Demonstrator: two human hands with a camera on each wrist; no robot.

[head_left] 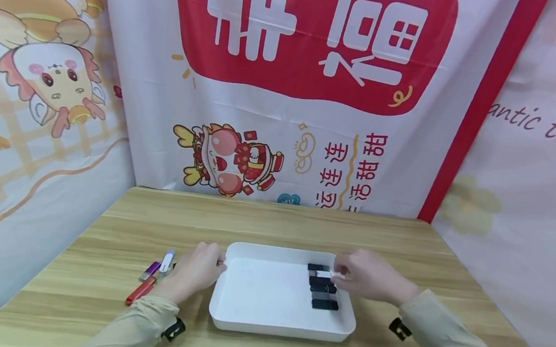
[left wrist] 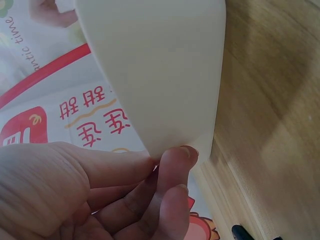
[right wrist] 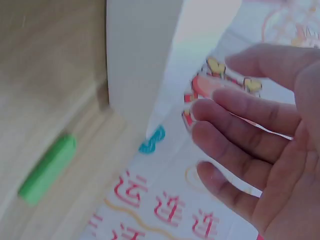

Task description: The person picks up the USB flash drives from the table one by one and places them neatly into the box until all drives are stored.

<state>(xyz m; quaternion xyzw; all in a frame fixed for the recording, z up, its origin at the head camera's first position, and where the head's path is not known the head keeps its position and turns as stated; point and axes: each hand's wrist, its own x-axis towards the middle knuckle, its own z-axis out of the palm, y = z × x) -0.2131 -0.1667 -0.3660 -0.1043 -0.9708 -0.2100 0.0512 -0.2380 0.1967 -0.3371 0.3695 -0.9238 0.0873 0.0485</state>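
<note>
At the far side a red-and-white banner (head_left: pixel 283 108) is hung; below it, the table (head_left: pixel 264 222) is spread. On it the white tray (head_left: pixel 264 293) is set, its left side pinched by the left grip (head_left: pixel 197 268), thumb to fingers! At the right rim the right grip (head_left: pixel 372 275) is held loose, fingers parted, nothing caught between. Inside the tray, at right, mostly black sticks (head_left: pixel 321 288) are lined up far to near. Over at left, a red stick (head_left: pixel 141 290), a purple stick (head_left: pixel 151 270) and a white stick (head_left: pixel 167 261) are scattered; outside the tray a green stick (right wrist: pixel 47 170) is glimpsed.
</note>
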